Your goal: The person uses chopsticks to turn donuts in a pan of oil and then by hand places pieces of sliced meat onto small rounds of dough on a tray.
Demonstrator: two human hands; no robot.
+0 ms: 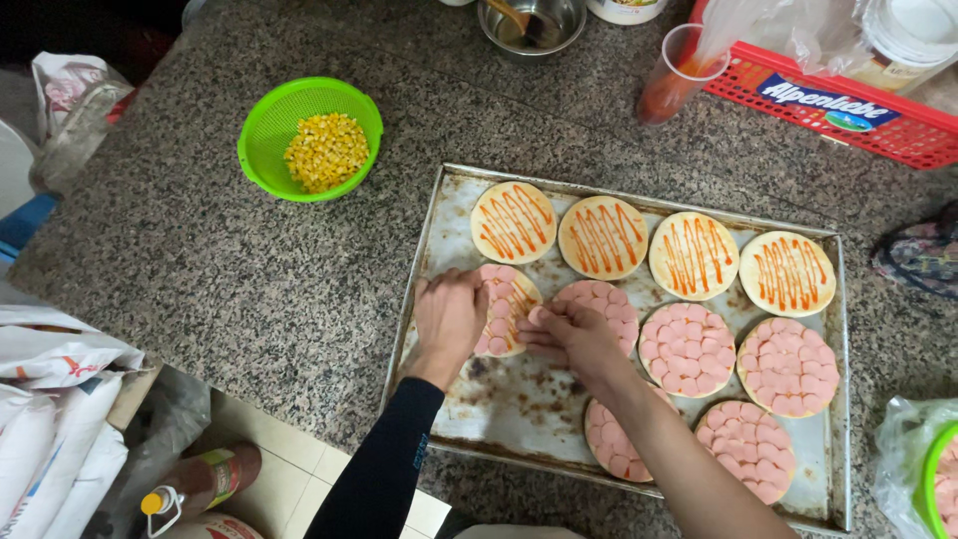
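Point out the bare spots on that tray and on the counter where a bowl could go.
On the baking tray, only the front-left corner is bare, below the left hand and left of the front sausage round. The rest is packed with rounds. The counter is open between the green colander and the tray's left rim, and behind the tray up to the metal bowl.

On the speckled grey granite bench [249, 289], a round green plastic colander of yellow corn kernels [310, 139] sits at ten o'clock. A small steel bowl with a spoon [531, 24] stands at twelve o'clock, and a red plastic basket [836, 105] with a tilted clear plastic cup of orange-red sauce [674, 78] just beside it lies at one o'clock. White printed sacks [50, 419] and a capped brown bottle [205, 481] lie at seven o'clock.
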